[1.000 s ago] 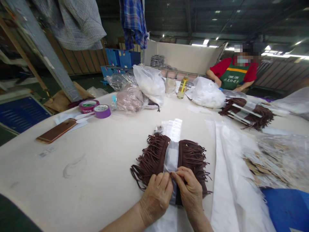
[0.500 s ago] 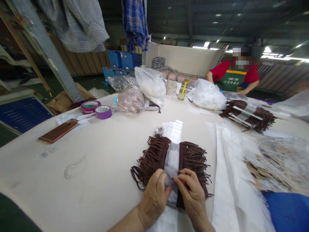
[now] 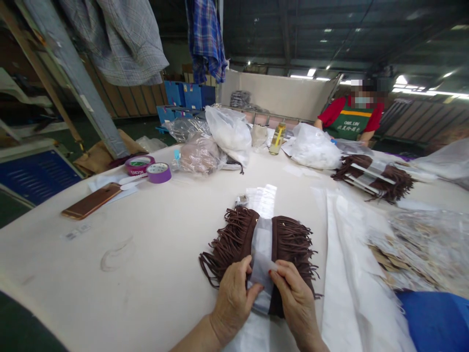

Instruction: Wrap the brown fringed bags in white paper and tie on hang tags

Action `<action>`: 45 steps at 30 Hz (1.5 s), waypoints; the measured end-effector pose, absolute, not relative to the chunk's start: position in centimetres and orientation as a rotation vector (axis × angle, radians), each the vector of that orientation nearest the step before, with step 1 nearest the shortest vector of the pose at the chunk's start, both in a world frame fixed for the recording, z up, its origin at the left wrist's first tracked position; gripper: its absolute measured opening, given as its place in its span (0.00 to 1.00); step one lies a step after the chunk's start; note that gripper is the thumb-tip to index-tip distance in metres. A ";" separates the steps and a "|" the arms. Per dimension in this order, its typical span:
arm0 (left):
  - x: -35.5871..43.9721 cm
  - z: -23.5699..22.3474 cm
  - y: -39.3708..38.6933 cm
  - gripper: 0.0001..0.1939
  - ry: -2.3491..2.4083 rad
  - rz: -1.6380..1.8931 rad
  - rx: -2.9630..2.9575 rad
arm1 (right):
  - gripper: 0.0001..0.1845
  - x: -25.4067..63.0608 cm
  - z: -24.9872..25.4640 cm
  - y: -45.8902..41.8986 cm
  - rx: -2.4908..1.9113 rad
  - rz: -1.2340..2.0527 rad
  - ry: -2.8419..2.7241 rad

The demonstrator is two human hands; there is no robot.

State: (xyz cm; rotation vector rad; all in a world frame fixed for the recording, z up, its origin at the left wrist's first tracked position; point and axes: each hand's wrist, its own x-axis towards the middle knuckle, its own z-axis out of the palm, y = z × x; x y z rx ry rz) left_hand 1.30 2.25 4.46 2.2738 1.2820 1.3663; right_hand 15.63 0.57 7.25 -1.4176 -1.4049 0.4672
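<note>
Dark brown fringed bundle, front and centre on the worktop, fringes splayed out to both sides, a translucent wrap running right down its middle! Both bare hands are on it: the right hand has thumb and forefinger together, clamped on the edge of that wrap; the left hand has thumb and forefinger apart, thumb tip on the wrap, its other fingers partly hidden. At the far edge, a glossy white strip pokes out. Over on the right, long white sheets lie near the bundle, and beyond them a second fringed bundle with pale bars across it. Out left, a brown phone, near a magenta tape roll and a purple tape roll. Further back, a bottle stands upright between plastic bags, and across the worktop, a co-worker in a green apron and red sleeves
</note>
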 end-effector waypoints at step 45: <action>-0.3 10.0 5.5 0.06 1.042 0.465 1.866 | 0.08 16.3 8.2 -0.5 -1.316 0.622 -1.635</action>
